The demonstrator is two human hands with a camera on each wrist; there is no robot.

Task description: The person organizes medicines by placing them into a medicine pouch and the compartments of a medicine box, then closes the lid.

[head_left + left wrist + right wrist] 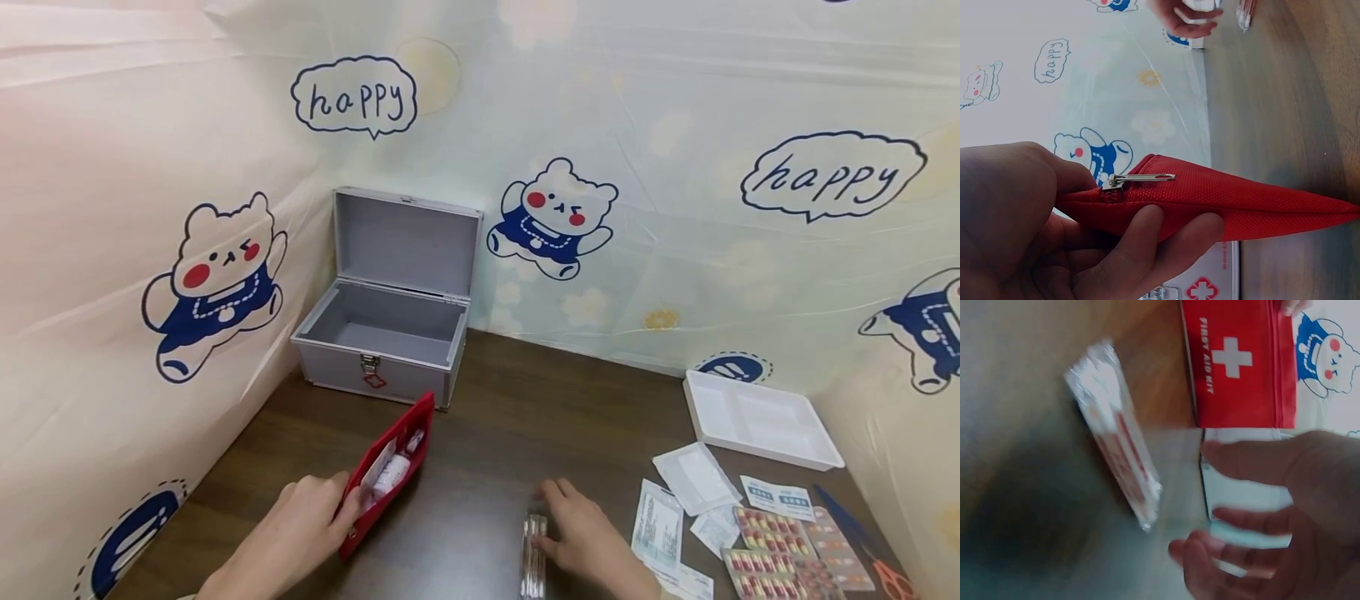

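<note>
- The left hand (296, 529) has its grip pinched on one end of the red first aid pouch (1232, 400), thumb against fingers; the pouch is held on edge with its mouth upward, probably so that the white bottle (392, 475) inside does not slide out.
- The right hand (588, 533) has a loose, spread grip with nothing in it, beside the clear packet of swabs (533, 554) lying on the bench (540, 417); the packet seems placed there for an easy reach.
- Behind the pouch, the metal case (371, 375) stands with its lid raised, likely to leave the inside accessible.
- Blister packs (772, 533) lie to the right, in front of the white tray (813, 450), perhaps to leave the middle free for handwork.
- Only the head view looks into the pouch; the left wrist view instead shows its zipper pull (1150, 177) close up.
- In the head view the right thumb overlaps the packet, yet the right wrist view shows a gap between them; it also reveals the pouch's white cross and "FIRST AID KIT" lettering.
</note>
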